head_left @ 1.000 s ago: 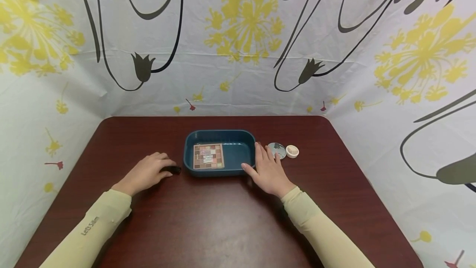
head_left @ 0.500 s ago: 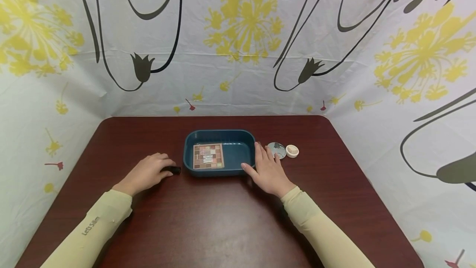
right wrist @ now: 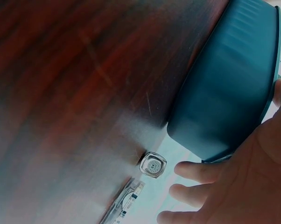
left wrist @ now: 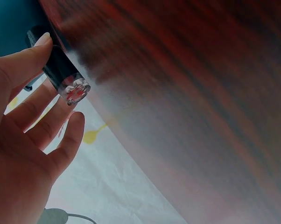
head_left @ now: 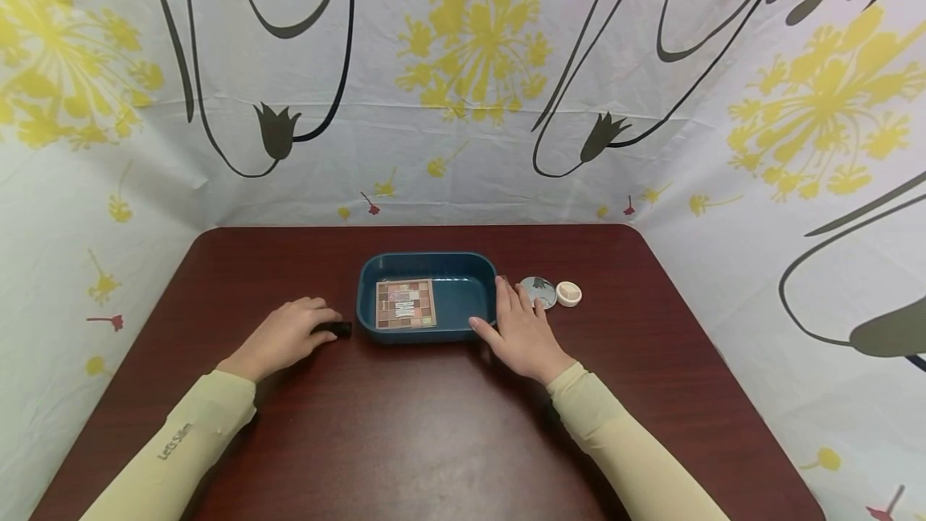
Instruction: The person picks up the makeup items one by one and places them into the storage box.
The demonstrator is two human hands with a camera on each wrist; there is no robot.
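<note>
My left hand (head_left: pixel 289 334) pinches a black lipstick-like tube (left wrist: pixel 61 65) between thumb and fingers, just left of the tray. The tube's near end is clear and faceted, with red inside. A deep blue tray (head_left: pixel 463 301) sits mid-table, and an eyeshadow palette (head_left: pixel 405 304) of many coloured squares lies in its left half. At the tray's right end rests my right hand (head_left: pixel 524 336), fingers straight, thumb over the rim. Past its fingers stand a small square-ended item (right wrist: pixel 153 164) marked 04 and a clear-edged flat item (right wrist: pixel 124 203).
A round mirror (head_left: pixel 538 291) lies right of the tray, partly behind the right fingers. Beside it is a small round white pot (head_left: pixel 568 294). The dark red table (head_left: pixel 434 424) is bordered by patterned cloth (head_left: pixel 463 167) at the back and sides.
</note>
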